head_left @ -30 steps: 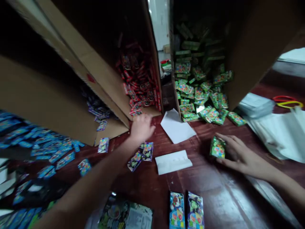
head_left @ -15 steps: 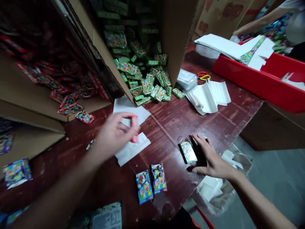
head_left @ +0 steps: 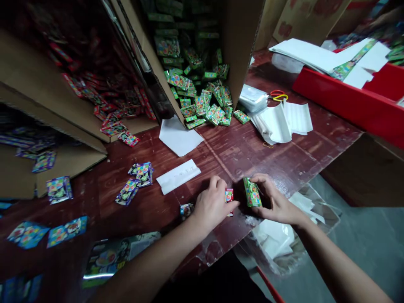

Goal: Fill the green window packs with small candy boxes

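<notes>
Near the table's front edge, my left hand is closed on a small red packet, mostly covered by the fingers. Just to its right, my right hand grips a small green packet between thumb and fingers, tilted up from the table. A narrow gap parts the two packets. Under and behind my left wrist, a blue packet shows only its end. White papers lie flat on the table beyond my left hand.
Open cartons hold green packets, red packets and purple packets. Loose purple packets and blue packets lie at left. A red tray, scissors and white sheets are at right. A plastic-lined bin stands below the edge.
My left hand has moved right and toward me with the red packet, stopping beside my right hand. My right hand has taken hold of the green packet and tilted it up. The view has shifted.
</notes>
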A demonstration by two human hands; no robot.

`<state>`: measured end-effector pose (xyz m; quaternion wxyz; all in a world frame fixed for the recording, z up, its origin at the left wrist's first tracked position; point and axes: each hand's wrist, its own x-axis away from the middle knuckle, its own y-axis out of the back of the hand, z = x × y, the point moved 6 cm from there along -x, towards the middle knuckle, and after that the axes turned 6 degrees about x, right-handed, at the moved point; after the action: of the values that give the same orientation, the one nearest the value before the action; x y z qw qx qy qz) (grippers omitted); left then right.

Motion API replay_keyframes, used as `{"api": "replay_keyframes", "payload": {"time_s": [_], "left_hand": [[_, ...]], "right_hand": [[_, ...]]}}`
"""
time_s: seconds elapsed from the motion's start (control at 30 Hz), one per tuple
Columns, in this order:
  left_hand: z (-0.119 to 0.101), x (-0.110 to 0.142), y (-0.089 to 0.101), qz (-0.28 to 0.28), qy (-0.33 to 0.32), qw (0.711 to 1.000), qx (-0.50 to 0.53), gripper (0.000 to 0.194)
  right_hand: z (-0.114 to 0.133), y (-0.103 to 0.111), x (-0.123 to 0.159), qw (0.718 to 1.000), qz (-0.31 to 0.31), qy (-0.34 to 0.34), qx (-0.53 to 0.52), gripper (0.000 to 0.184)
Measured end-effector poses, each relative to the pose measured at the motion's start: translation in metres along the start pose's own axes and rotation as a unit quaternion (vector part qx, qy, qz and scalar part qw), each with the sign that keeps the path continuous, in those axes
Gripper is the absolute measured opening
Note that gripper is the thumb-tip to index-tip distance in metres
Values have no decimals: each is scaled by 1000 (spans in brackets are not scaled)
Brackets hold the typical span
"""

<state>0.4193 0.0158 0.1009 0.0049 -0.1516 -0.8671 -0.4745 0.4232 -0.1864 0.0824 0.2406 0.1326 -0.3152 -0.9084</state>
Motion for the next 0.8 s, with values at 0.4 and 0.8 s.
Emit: {"api": "replay_keyframes", "payload": {"time_s": [0.4, 0.8], "left_hand": [[-14, -10, 6, -11, -74, 997, -22, 58], [-25, 6, 5, 20, -152, 988, 31, 49]], "right_hand": [[0, 13, 14, 999, 27, -25, -31, 67], [-31, 16, 31, 978, 40, 13, 205, 52]]}}
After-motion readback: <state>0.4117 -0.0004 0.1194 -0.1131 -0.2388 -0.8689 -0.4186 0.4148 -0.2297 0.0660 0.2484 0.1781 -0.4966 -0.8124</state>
